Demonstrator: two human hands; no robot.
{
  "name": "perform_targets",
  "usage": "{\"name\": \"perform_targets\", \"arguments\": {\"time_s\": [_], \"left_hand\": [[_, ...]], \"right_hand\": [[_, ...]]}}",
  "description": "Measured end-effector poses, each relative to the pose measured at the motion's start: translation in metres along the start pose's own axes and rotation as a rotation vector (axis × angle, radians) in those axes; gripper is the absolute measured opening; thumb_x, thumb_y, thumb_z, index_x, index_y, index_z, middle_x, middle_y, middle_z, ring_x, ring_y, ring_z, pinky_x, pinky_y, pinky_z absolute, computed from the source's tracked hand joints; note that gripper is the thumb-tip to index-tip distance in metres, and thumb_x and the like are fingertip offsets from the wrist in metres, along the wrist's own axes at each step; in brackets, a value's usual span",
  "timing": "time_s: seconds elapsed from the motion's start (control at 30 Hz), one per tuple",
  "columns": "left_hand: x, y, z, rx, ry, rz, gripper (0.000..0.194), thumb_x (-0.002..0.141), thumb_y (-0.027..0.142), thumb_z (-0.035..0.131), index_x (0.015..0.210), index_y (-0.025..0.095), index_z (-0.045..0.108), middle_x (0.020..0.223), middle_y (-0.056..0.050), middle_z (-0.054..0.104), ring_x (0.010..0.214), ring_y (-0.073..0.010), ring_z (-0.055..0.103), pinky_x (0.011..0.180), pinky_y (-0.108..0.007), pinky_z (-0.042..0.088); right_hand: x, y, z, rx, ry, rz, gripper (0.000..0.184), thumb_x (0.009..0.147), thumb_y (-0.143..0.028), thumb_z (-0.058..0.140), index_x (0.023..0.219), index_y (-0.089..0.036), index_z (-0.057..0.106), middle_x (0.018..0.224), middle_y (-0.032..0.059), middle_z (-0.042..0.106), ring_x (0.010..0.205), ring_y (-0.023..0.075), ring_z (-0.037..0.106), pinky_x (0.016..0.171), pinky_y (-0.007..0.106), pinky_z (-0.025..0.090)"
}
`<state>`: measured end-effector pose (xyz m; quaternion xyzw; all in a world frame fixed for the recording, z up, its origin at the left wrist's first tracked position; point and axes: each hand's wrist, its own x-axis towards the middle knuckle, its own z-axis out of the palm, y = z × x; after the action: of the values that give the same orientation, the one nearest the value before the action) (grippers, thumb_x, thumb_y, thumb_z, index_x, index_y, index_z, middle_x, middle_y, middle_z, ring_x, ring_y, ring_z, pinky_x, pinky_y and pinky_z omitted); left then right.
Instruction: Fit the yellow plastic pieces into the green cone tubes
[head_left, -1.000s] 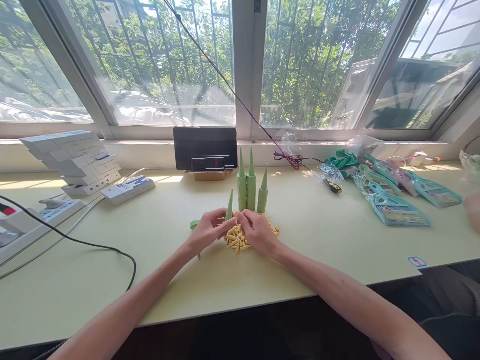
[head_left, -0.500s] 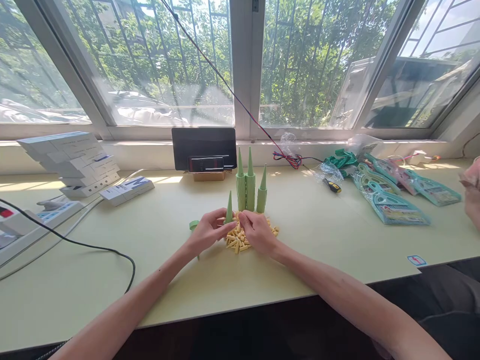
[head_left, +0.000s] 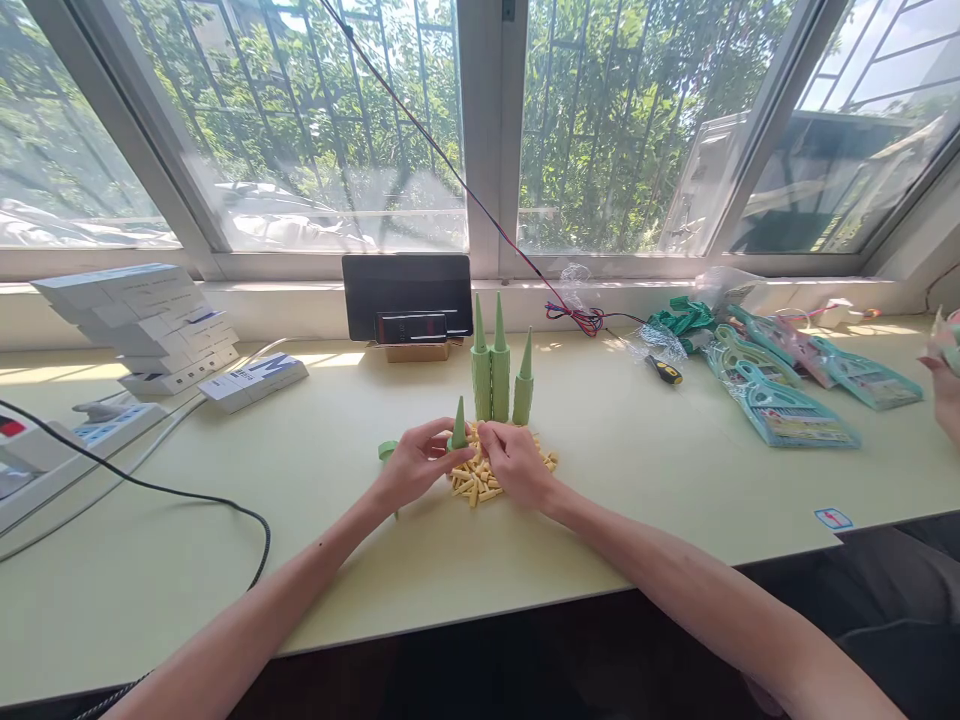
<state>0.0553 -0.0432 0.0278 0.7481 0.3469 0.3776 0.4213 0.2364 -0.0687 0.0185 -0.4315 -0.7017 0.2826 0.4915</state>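
Between the thumb and fingers of my left hand (head_left: 422, 458) is a green cone-shaped piece (head_left: 460, 428), its point upward. Close beside it, my right hand (head_left: 517, 462) has its fingertips pinched together; anything in them is too small or hidden to name. Under both hands lies a pile of small tan pegs (head_left: 480, 482). Just behind stand several green columns with pointed tops (head_left: 500, 375), upright and close together. A green ring-like piece (head_left: 387, 450) sits left of my left hand, partly covered by it.
A tablet (head_left: 409, 285) and a phone (head_left: 410, 328) lean at the back. White boxes (head_left: 150, 330) are stacked left, near a power strip (head_left: 112, 425) and cables. On the right are a screwdriver (head_left: 664, 371) and bagged dustpan sets (head_left: 795, 410). Another person's hand (head_left: 946, 395) shows at the right edge.
The green cone in my left hand has tilted or dropped a little, its tip now lower. My right hand barely moved. The other person's hand at the right edge has shifted.
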Motion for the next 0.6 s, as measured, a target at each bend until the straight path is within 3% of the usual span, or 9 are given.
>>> {"name": "perform_targets", "arguments": {"time_s": [0.27,0.6], "left_hand": [[0.0008,0.0005,0.0001,-0.029,-0.016,-0.014,0.033,0.081,0.035,0.073,0.109,0.018,0.066,0.082,-0.001,0.063,0.061,-0.0095,0.053,0.047,-0.018,0.043],[0.0001,0.0083,0.001,-0.037,-0.088,-0.048,0.04,0.084,0.036,0.07,0.119,0.019,0.062,0.084,-0.003,0.065,0.075,-0.0164,0.064,0.051,-0.02,0.048]], "right_hand": [[-0.0003,0.0011,0.001,0.009,0.013,0.004,0.046,0.1,-0.046,0.035,0.063,-0.019,0.041,0.058,-0.0029,0.042,0.054,0.0099,0.036,0.054,0.025,0.026],[0.0008,0.0039,0.0016,-0.014,0.058,0.044,0.053,0.098,-0.056,0.034,0.061,-0.019,0.041,0.056,-0.0024,0.044,0.052,0.0106,0.037,0.052,0.026,0.027]]}}
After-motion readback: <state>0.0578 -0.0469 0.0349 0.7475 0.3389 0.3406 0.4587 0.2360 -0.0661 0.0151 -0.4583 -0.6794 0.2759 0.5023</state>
